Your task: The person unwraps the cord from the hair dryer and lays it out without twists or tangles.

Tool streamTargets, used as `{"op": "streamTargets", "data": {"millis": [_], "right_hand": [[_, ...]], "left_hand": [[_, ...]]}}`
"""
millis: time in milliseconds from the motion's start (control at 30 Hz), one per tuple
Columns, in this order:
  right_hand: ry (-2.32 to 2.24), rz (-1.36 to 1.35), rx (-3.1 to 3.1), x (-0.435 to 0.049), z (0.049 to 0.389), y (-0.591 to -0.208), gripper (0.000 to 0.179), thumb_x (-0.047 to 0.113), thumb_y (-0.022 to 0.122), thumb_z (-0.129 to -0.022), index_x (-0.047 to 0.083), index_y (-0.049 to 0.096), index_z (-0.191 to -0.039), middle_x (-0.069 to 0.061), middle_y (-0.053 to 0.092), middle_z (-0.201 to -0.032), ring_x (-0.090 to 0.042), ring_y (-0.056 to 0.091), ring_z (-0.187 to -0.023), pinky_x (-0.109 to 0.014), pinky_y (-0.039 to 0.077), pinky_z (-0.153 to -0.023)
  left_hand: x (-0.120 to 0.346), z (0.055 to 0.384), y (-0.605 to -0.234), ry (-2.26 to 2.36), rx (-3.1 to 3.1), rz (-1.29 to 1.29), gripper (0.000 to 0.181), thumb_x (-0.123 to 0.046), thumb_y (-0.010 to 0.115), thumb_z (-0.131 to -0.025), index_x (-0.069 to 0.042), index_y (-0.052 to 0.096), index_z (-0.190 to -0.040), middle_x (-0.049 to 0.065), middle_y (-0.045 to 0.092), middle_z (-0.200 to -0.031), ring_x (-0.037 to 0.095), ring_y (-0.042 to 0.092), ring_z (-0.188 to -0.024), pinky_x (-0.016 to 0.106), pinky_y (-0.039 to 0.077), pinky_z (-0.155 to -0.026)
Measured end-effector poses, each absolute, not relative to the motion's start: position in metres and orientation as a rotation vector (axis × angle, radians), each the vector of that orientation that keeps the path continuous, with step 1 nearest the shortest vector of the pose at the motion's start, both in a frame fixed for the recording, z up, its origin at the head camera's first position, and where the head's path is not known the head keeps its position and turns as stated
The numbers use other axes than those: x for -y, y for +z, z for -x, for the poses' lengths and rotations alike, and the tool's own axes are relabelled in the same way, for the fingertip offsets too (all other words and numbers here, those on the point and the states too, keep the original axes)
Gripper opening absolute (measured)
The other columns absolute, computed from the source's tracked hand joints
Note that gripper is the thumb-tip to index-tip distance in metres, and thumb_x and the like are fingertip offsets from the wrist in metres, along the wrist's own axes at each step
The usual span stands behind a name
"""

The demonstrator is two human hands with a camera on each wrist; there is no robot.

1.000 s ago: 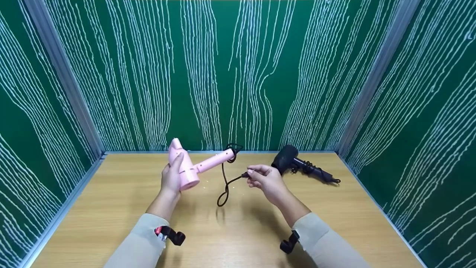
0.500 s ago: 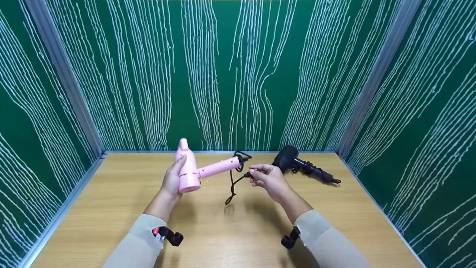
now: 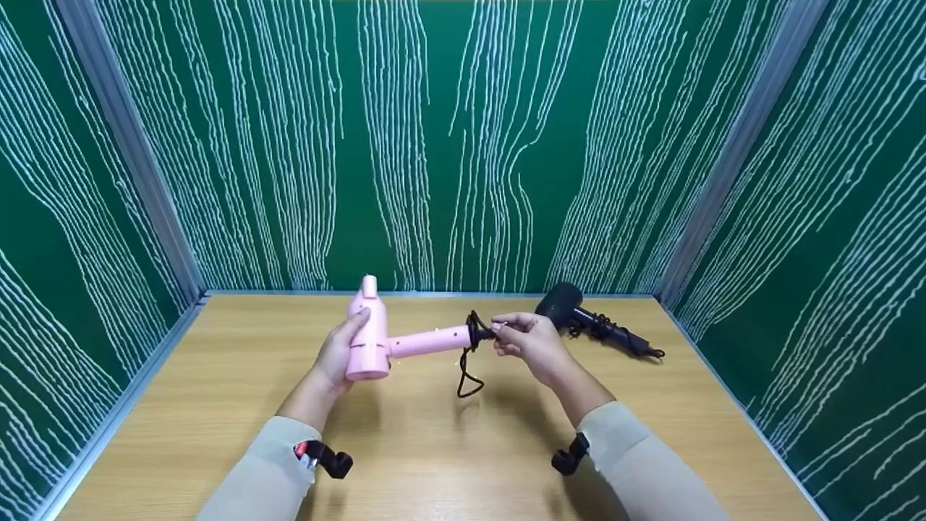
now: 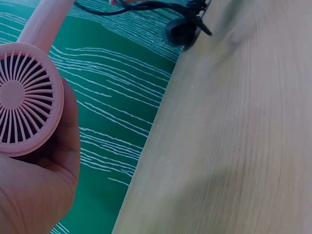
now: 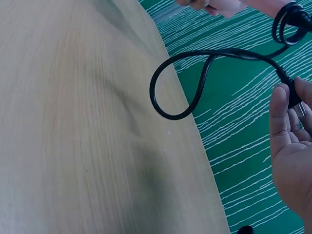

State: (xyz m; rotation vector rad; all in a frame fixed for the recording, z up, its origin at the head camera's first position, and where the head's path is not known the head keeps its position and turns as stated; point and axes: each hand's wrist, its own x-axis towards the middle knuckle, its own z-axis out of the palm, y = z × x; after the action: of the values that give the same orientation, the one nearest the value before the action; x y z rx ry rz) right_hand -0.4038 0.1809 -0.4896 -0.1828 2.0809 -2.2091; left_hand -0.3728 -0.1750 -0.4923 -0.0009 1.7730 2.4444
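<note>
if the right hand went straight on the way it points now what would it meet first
Probably the coiled black cord at the end of the pink handle, just ahead of the right hand in the head view; depth is unclear, so it might miss.

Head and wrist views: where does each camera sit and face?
Head: on the head, facing forward and down; left hand, right hand and sleeves show.
Left wrist: on that wrist, toward the left hand holding the pink hair dryer.
Right wrist: likewise, toward the right hand pinching the plug.
Wrist views share the cord and table.
</note>
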Motion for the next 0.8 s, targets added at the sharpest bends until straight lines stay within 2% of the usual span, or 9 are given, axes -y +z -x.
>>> {"op": "streamTargets", "data": {"millis": [233,467,667,800], "right_hand": [[-2.179,0.177,-2.141,-0.182,0.406,-0.481,0.023,0.003,0.076,-0.107,-0.004,0.077,-0.128,-0.004,0.080,-0.101,-0.015,0.078,-0.084,-0.029,0.070,-0.080],[-2.178,0.195,-2.179,-0.183,0.408,-0.478,0.021,0.003,0.076,-0.107,-0.003,0.078,-0.127,-0.002,0.081,-0.097,-0.013,0.076,-0.079,-0.028,0.069,-0.078],[-2.234,0.182,-2.182,-0.181,0.408,-0.475,0.016,0.001,0.076,-0.105,-0.002,0.078,-0.121,0.000,0.080,-0.093,-0.012,0.075,-0.077,-0.027,0.069,-0.076],[-2.276,0.180,-2.192,-0.179,0.406,-0.474,0.015,0.000,0.077,-0.104,-0.002,0.079,-0.118,0.001,0.079,-0.092,-0.012,0.075,-0.077,-0.028,0.069,-0.076]], "left_hand": [[0.175,0.371,-0.492,2.366,-1.799,0.011,0.059,-0.050,0.053,-0.117,-0.010,0.049,-0.160,0.004,0.070,-0.110,0.019,0.072,-0.096,0.029,0.062,-0.077],[0.177,0.366,-0.492,2.273,-1.859,0.032,0.064,-0.055,0.057,-0.115,-0.008,0.047,-0.157,0.007,0.071,-0.111,0.020,0.075,-0.096,0.031,0.064,-0.077],[0.177,0.367,-0.495,2.247,-1.903,0.064,0.068,-0.058,0.061,-0.113,-0.009,0.048,-0.159,0.005,0.071,-0.114,0.019,0.073,-0.099,0.029,0.061,-0.080],[0.177,0.367,-0.497,2.245,-1.946,0.100,0.065,-0.055,0.062,-0.113,-0.007,0.051,-0.156,0.006,0.071,-0.113,0.019,0.072,-0.097,0.029,0.060,-0.079]]}}
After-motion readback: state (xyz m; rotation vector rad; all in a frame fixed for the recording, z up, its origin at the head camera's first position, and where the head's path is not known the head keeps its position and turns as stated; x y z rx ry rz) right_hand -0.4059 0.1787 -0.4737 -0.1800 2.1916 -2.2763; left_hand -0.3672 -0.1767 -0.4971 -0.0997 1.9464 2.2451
